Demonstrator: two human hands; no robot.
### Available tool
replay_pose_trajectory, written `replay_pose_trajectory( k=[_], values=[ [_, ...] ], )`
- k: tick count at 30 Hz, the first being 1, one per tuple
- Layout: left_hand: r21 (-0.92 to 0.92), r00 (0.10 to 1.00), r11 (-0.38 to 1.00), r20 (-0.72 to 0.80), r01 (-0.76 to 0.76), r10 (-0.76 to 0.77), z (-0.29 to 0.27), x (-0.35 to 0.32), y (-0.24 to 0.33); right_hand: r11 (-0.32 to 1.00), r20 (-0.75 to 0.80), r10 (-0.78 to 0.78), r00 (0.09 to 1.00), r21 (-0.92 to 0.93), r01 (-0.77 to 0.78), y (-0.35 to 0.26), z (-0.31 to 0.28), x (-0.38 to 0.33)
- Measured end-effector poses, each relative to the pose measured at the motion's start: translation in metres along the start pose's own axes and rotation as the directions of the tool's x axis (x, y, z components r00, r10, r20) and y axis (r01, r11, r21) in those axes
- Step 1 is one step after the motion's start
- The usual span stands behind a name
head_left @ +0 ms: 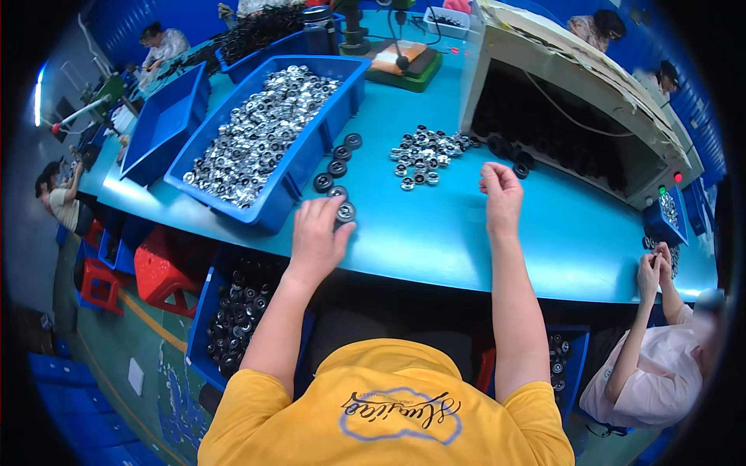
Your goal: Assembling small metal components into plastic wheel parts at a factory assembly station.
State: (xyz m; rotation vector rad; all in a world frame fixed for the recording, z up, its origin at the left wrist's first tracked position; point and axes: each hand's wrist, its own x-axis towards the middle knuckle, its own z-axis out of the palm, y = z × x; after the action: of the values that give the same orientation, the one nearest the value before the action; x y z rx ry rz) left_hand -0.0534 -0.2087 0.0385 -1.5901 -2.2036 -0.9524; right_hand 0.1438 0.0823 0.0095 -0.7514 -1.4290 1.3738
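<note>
At the front edge of the blue-green table, my left hand (pixel 315 237) has its thumb and fingertips around a small black wheel (pixel 345 212) with a silver hub. More such wheels trail away from it in a line, among them a black wheel (pixel 337 168). My right hand (pixel 501 194) is raised over the table further right, its fingers curled into a pinch; what they hold, if anything, cannot be seen. Between the hands and farther back lies a loose pile of silver hubs (pixel 426 151) with dark centres.
A blue bin (pixel 268 215) full of silver hubs stands at left, beside another blue tray (pixel 167 124). A box-like machine (pixel 486 70) with dark wheels inside fills the back right. A co-worker's hands (pixel 654 272) work at far right. Red stools (pixel 167 268) stand below left.
</note>
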Motion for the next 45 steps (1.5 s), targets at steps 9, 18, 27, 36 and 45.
replay_pose_trajectory(
  k=[9, 18, 27, 36, 45],
  values=[
    [-0.077, 0.959, 0.961, -0.083, 0.265, -0.271, 0.001, -0.036, -0.031, 0.776, 0.601, -0.257, 0.757, -0.339, 0.532, -0.050, 0.060, -0.061],
    [-0.115, 0.964, 0.961, -0.057, 0.252, -0.259, -0.003, -0.043, -0.043, 0.499, 0.842, -0.253, 0.476, -0.308, 0.810, -0.041, 0.162, -0.121],
    [-0.074, 0.964, 0.965, -0.069, 0.250, -0.255, 0.001, -0.043, -0.043, 0.559, 0.807, -0.216, 0.550, -0.359, 0.747, -0.035, 0.167, -0.127],
    [-0.035, 0.934, 0.995, -0.341, 0.097, -0.103, 0.006, -0.040, -0.018, 0.552, 0.400, -0.255, 0.881, -0.688, 0.472, -0.029, 0.009, -0.025],
    [-0.307, 0.976, 0.926, -0.072, -0.218, 0.206, 0.052, 0.026, 0.064, 0.259, 0.028, -0.206, 0.978, -0.962, 0.082, 0.008, -0.096, 0.059]
  ],
)
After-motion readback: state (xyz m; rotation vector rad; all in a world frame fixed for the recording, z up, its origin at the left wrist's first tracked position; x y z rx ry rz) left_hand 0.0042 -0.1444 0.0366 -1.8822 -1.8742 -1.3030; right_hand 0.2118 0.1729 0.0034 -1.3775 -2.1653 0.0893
